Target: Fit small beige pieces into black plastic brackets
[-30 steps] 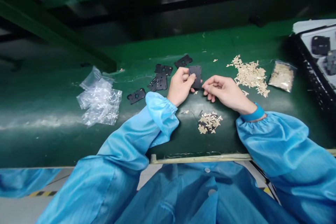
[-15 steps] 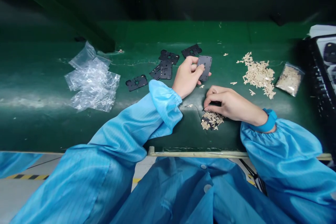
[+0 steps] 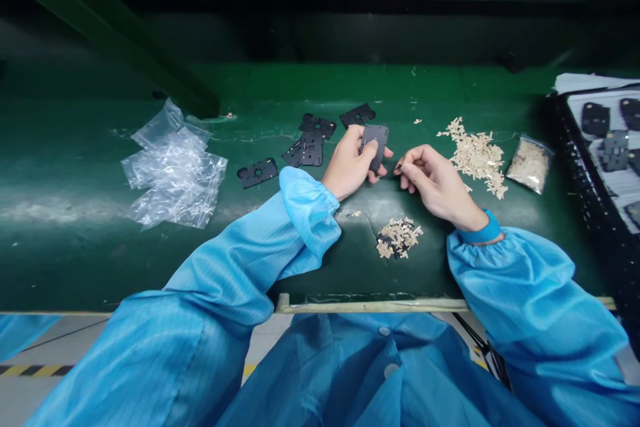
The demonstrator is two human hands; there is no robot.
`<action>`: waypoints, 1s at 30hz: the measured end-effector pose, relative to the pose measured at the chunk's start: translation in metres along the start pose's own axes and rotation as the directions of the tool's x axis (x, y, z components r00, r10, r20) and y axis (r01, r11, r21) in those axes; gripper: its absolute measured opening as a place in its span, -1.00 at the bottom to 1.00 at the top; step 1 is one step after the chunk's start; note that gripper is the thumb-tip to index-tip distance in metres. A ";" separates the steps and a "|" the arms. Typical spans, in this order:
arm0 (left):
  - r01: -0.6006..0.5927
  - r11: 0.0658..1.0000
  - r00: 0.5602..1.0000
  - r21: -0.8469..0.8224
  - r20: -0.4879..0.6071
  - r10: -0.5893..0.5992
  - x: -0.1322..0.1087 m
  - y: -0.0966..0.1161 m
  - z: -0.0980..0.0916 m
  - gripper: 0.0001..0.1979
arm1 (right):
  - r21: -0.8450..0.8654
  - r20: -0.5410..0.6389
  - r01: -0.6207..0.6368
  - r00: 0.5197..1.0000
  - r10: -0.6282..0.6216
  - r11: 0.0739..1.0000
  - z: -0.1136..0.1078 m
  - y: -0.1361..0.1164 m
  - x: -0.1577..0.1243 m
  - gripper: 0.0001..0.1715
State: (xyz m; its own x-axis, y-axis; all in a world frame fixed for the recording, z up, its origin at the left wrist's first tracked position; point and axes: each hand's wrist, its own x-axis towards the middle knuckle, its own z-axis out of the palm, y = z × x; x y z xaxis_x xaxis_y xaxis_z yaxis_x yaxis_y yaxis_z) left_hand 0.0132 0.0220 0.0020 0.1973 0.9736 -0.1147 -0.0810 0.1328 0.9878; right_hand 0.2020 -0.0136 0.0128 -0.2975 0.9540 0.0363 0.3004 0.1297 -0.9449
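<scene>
My left hand (image 3: pixel 353 161) is closed on a flat dark grey plastic plate (image 3: pixel 376 147), thumb on its face and fingers behind it. Just to the right, my right hand (image 3: pixel 430 180) pinches a tiny dark piece (image 3: pixel 398 168) between thumb and fingertips, slightly apart from the plate. The piece is too small to make out fully. Below the hands lies a small pile of beige and black pieces (image 3: pixel 399 237). Several black plastic plates (image 3: pixel 313 148) rest beside my left hand, some overlapping. A larger heap of small beige pieces (image 3: pixel 477 155) spreads beyond my right hand.
Clear plastic bags (image 3: pixel 176 170) are heaped at the left of the green bench (image 3: pixel 240 247). A zip bag of beige pieces (image 3: pixel 530 163) lies at the right, near a black tray (image 3: pixel 583 160) holding more dark plates. A green post (image 3: pixel 165 73) rises at the back left.
My right hand has lifted from the small pile and moved up towards the plate, now with a tiny dark piece in its fingertips. My left hand still holds the plate. The camera view has shifted slightly.
</scene>
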 end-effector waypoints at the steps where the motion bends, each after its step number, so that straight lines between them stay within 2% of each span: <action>1: -0.003 1.000 1.000 0.007 0.017 0.002 -0.001 0.002 0.000 -0.92 | 0.047 -0.042 -0.009 0.999 0.011 0.999 0.001 0.002 0.001 -0.73; 5: 0.034 0.999 0.996 0.001 0.086 -0.034 -0.008 0.008 0.004 -0.91 | 0.103 -0.148 0.017 0.989 -0.001 0.995 0.004 0.006 0.002 -0.67; 8: 0.083 0.996 0.990 -0.027 0.113 -0.080 -0.011 0.009 0.007 -0.88 | 0.071 -0.174 0.045 0.984 -0.032 0.996 0.004 0.005 0.000 -0.74; 13: 0.102 0.995 0.985 -0.013 0.143 -0.099 -0.011 0.011 0.004 -0.80 | -0.086 -0.222 0.176 0.956 -0.191 0.981 0.004 0.003 -0.001 -0.93; 17: 0.069 0.993 0.979 0.092 0.185 -0.085 -0.012 0.012 0.001 -0.80 | -0.206 -0.234 0.250 0.926 -0.295 0.946 0.005 0.000 -0.001 -0.86; 23: 0.061 0.992 0.987 0.111 0.142 -0.076 -0.013 0.014 0.003 -0.75 | -0.306 -0.276 0.246 0.901 -0.333 0.920 0.006 0.000 -0.002 -0.84; 30: 0.080 0.993 0.991 0.088 0.105 -0.089 -0.012 0.013 0.004 -0.72 | -0.282 -0.276 0.238 0.908 -0.316 0.929 0.008 -0.002 -0.003 -0.84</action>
State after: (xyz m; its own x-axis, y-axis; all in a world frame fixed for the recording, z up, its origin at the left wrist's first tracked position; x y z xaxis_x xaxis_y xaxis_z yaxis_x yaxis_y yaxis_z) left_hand 0.0136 0.0111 0.0167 0.3048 0.9332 -0.1903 0.0217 0.1930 0.9810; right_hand 0.1952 -0.0184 0.0116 -0.1152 0.8994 0.4216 0.4636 0.4240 -0.7780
